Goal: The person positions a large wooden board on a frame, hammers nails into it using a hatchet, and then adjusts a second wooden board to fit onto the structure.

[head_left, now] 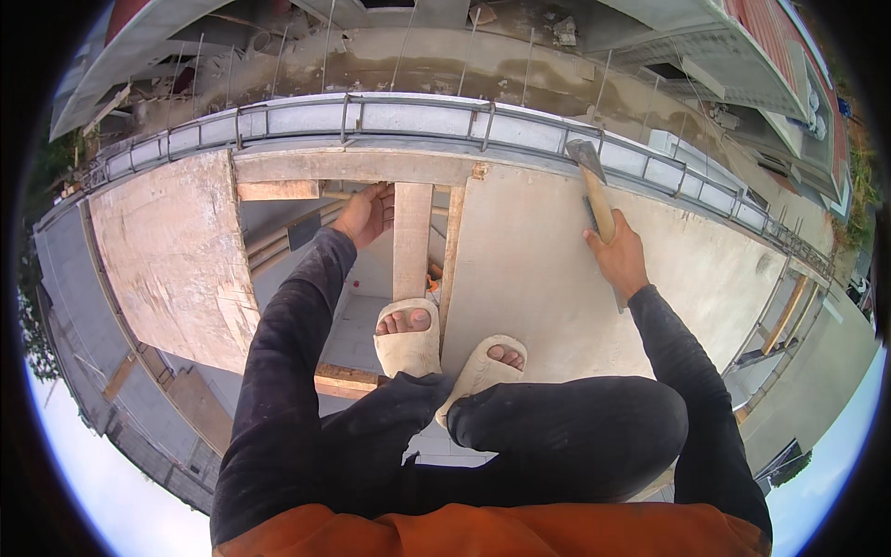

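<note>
Left hand: fingertips were partly lost against the crossbeam, their hold there unclear; right hand: palm was turned out of sight, its fingers covering the lower handle of the hammer. Plank: near end was hidden beneath the left sandal, whose heel the dark trousers covered; an orange item beside the plank was partly masked and too small to identify. Orange shirt was cut off by the lower edge; distant rubble was too small to itemise.
</note>
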A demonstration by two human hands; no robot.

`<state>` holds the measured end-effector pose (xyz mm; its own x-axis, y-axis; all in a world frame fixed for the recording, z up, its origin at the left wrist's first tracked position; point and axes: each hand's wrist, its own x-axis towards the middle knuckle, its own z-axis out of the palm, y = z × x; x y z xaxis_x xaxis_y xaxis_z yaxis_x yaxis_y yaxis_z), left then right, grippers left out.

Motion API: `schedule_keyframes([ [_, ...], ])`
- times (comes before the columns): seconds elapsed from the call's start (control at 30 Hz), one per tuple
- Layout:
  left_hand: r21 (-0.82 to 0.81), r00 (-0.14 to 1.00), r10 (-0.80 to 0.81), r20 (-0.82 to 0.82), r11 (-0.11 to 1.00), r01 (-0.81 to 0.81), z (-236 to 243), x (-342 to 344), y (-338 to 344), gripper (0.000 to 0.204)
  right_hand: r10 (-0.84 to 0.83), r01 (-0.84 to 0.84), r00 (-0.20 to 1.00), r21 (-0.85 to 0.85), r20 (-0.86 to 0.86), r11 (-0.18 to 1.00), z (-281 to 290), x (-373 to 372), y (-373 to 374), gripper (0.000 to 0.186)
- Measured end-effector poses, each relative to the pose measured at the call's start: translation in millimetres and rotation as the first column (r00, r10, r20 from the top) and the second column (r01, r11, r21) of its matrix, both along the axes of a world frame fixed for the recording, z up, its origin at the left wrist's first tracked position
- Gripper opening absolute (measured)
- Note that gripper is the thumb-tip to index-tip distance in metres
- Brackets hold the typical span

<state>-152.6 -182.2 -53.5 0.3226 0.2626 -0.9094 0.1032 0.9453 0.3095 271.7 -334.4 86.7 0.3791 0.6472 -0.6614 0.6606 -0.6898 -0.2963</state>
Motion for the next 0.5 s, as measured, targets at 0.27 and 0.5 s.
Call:
schedule_keyframes([
  [0.27, -0.223, 0.878, 0.389, 0.279, 0.915, -0.335, -44.7, 65.2, -15.5, 0.074, -0.116, 0.116, 0.993, 0.006, -0.004, 0.993, 0.1, -8.3, 7.3, 0.041],
  [0.5, -0.252, 0.933, 0.191, 0.304, 0.961, -0.114, -26.1, 61.9, -15.4, 0.08, -0.073, 0.071, 0.997, 0.106, 0.012, 0.992, -0.7, -9.3, -4.5, 0.038],
])
